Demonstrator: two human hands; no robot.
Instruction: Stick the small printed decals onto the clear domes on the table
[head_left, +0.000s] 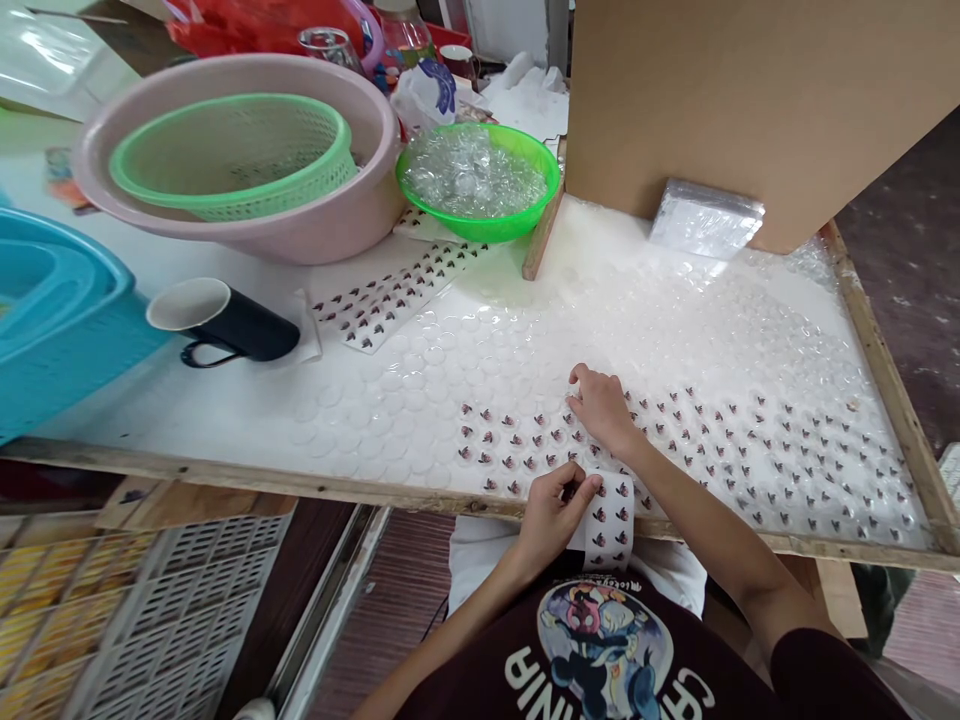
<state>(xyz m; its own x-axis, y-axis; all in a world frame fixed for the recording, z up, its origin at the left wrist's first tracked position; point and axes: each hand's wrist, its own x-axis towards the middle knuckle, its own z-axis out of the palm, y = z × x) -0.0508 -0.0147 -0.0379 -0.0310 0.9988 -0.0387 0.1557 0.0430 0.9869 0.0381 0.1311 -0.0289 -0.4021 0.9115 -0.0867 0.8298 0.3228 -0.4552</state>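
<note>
My left hand pinches the upper edge of a white strip of stickers between thumb and fingers. The strip bears small dark and pink printed figures and hangs over the table's front edge, against my lap. Farther in, my right hand is low over the rows of clear round pieces, with its fingers bent and thumb and index tips apart. No object shows between them. Around it lie clear discs with printed stickers on them. To the left are plain clear discs.
A dark mug lies on its side at left, near another sticker sheet. Behind stand a pink basin, a green bowl of clear pieces and a blue tub. A cardboard box and wooden rim bound the right.
</note>
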